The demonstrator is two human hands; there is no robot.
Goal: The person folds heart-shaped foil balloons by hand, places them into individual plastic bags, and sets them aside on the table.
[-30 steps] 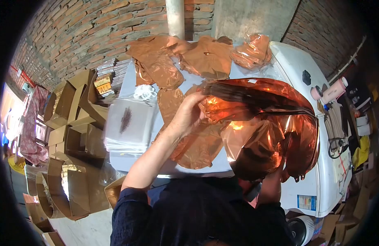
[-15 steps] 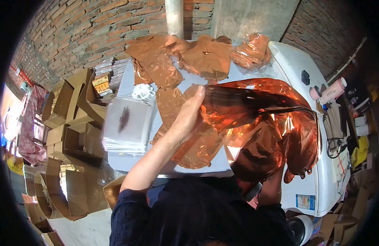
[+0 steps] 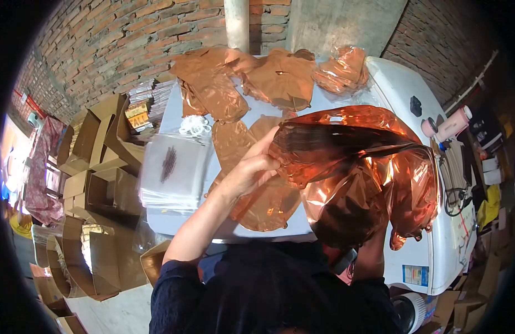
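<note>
A bundle of shiny copper-coloured foil balloons (image 3: 352, 150), flat and uninflated, is held up over the table. My left hand (image 3: 250, 171) is closed on its left edge, thumb and fingers pinching the foil. The bundle drapes over my right forearm (image 3: 373, 253) and hides my right hand, so its fingers do not show. Beneath my left wrist, more flat foil balloons (image 3: 268, 209) lie on the pale tabletop. Left of these is a stack of clear plastic bags (image 3: 179, 167) with a dark patch on top, and a small heap of white rings (image 3: 195, 125).
Further foil balloons (image 3: 279, 78) cover the table's back, beside a plastic-wrapped foil pack (image 3: 342, 69). Open cardboard boxes (image 3: 115, 189) crowd the left side. A rounded white surface (image 3: 405, 83) borders the right, with a pink cylinder-shaped item (image 3: 454, 123) beyond it.
My left hand has shifted its grip: the thumb now bends in below the edge, and the fingers reach behind the foil. The bundle's right end has swung slightly right.
</note>
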